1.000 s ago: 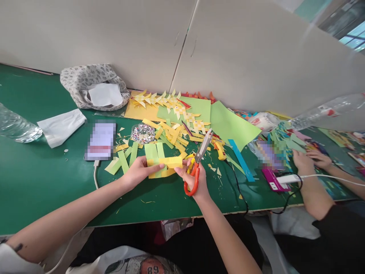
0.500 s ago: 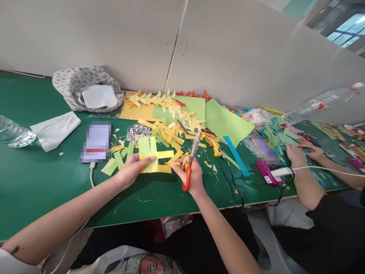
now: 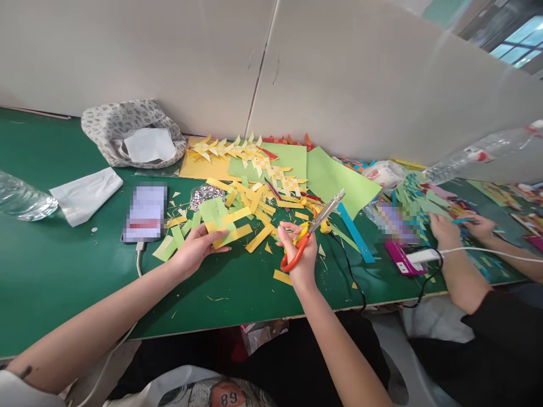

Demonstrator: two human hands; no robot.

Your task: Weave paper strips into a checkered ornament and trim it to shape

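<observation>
Between the thumb and fingers of my left hand (image 3: 197, 249) is a small woven piece of green and yellow paper strips (image 3: 218, 217), its loose ends pointing up and to the right. My right hand (image 3: 301, 257) is closed around scissors (image 3: 318, 220) with red-orange and yellow handles; the blades point up and right, away from the woven piece. Just left of that hand, a loose yellow strip (image 3: 282, 277) lies on the table. Behind both hands spreads a pile of yellow and green paper strips (image 3: 258, 206).
Left are a phone (image 3: 146, 212) on a cable, a tissue (image 3: 87, 195) and a patterned cloth bag (image 3: 127, 133). A braided paper chain (image 3: 254, 158) lies on coloured sheets at the wall. Right are a blue strip (image 3: 355, 233), a magenta power strip (image 3: 403, 260) and a co-worker's hands (image 3: 443, 229).
My right hand with the scissors has moved right, away from the woven piece. The left hand has tilted that piece. A yellow strip now shows on the table beside my right hand.
</observation>
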